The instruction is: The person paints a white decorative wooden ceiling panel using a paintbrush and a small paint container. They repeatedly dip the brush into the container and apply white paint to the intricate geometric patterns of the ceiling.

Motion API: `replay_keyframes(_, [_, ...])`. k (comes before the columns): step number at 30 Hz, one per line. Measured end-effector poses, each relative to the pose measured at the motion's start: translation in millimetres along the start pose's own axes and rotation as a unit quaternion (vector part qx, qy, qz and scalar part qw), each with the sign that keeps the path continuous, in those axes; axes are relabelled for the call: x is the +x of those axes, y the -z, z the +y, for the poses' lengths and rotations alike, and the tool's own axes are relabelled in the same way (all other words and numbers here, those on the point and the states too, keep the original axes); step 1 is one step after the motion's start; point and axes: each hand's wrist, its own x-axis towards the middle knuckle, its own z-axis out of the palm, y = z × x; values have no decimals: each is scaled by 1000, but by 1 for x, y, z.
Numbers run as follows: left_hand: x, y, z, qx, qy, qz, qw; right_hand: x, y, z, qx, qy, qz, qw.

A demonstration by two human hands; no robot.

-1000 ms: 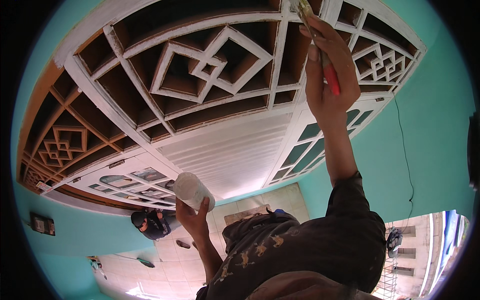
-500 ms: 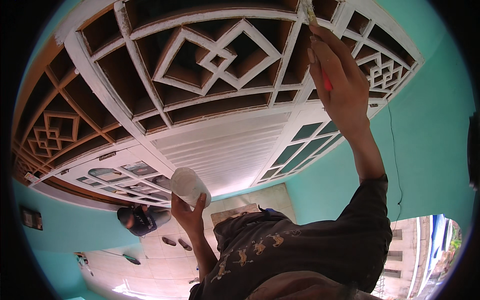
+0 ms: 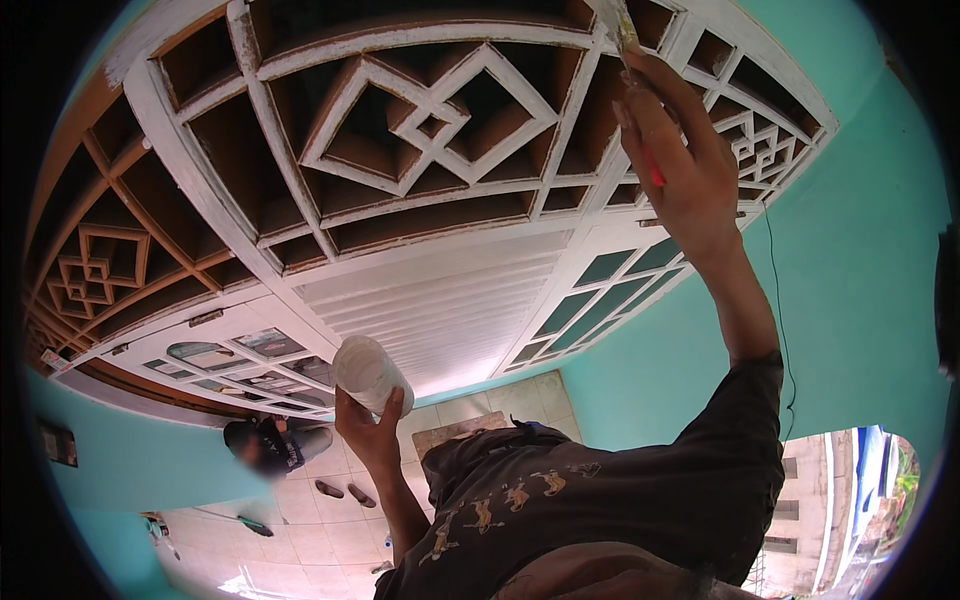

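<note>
My right hand [image 3: 690, 165] is raised high and closed round a paintbrush [image 3: 622, 35] with a red handle. The bristles, smeared with white, are up by a white bar of the wooden lattice [image 3: 432, 125] above the door; whether they touch it I cannot tell. Lower down, my left hand [image 3: 372, 425] grips a white plastic tub [image 3: 372, 375] from below, its fingers partly hidden behind it. The tub is tilted and its inside looks coated with white. Brown wood shows along the inner edges of the lattice, with crossed diamond shapes in its middle panel.
White doors [image 3: 245, 360] with glass panes stand below the lattice. Unpainted brown lattice [image 3: 100, 260] continues at the left. Turquoise walls [image 3: 680, 350] flank it, with a thin cable [image 3: 783, 310] hanging at the right. Another person [image 3: 270, 445] is low on the tiled floor, near sandals [image 3: 343, 493].
The brush and my right hand have shifted slightly downward against the lattice. The view has moved a little. Both hands keep their hold.
</note>
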Motion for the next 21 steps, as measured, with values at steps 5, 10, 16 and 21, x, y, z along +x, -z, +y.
replay_keyframes(5, [-1, 5, -4, 7, -1, 5, 1000, 7, 23, -18, 16, -55, -95, 994])
replay_keyframes(10, [0, 2, -2, 6, 1, 7, 1000, 6, 28, -16, 78, -52, -18, 995])
replay_keyframes(16, [-1, 1, 1, 21, 3, 7, 1000, -5, 14, -6, 49, -59, -36, 996])
replay_keyframes(21, [-2, 4, 1, -4, 4, 7, 1000, -15, 10, 2, 122, -68, 115, 983])
